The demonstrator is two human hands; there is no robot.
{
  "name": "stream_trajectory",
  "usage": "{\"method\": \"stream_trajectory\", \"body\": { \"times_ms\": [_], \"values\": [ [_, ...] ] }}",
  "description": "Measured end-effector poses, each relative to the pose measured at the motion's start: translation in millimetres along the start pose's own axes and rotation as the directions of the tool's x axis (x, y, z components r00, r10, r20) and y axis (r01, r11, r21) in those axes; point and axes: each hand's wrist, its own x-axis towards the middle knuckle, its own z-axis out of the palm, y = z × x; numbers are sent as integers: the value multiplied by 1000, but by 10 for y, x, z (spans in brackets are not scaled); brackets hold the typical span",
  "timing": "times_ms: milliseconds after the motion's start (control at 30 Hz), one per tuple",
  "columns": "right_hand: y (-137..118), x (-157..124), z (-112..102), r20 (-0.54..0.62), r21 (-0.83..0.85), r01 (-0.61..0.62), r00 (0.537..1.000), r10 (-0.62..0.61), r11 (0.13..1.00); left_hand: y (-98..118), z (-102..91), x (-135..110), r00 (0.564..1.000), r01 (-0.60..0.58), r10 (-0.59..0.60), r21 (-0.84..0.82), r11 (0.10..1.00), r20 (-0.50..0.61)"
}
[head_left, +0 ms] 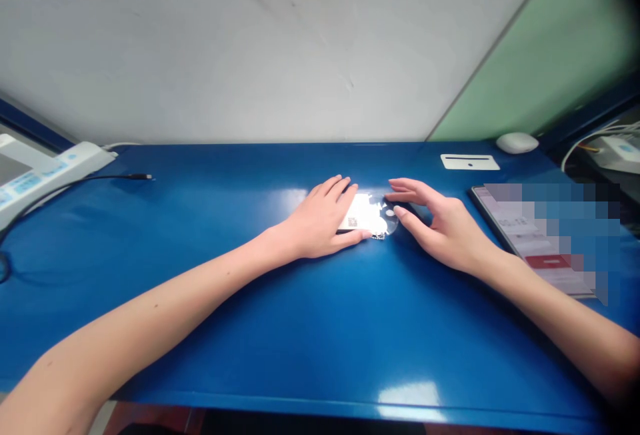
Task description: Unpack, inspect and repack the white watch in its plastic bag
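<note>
On the blue table lies a small flat packet with a white label, a square printed code and a shiny clear plastic end with a hole. My left hand rests flat over its left part, fingers stretched across the far edge and thumb along the near edge. That part of the packet is hidden under the hand. At the clear right end hovers my right hand, with thumb and fingers apart. The thumb tip is beside the plastic end; whether it touches I cannot tell.
A white power strip and a black cable lie at the left. To the right is a tablet-like screen, partly blurred out. Behind it are a white slotted card and a white mouse. A grey panel closes the back.
</note>
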Motion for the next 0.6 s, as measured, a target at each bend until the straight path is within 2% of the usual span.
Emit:
{"method": "stream_trajectory", "body": {
  "times_ms": [133, 300, 467, 533, 600],
  "values": [
    [17, 22, -1, 2, 254, -41, 999, 42, 966, 4, 9, -8, 1000, 4, -4, -19, 1000, -29],
    [-47, 59, -13, 66, 517, -158, 987, 145, 841, 3, 19, -16, 998, 1, -3, -31, 1000, -64],
    [-137, 67, -32, 123, 635, -244, 969, 216, 733, -19, 38, -22, 994, -28, 19, -85, 996, -106],
    [-143, 68, -27, 128, 632, -245, 969, 213, 735, -30, 46, -28, 990, -44, 28, -112, 993, -141],
    [-137, 65, -11, 122, 581, -230, 973, 196, 780, -38, 51, -37, 984, -65, 42, -127, 990, -174]
  ]
}}
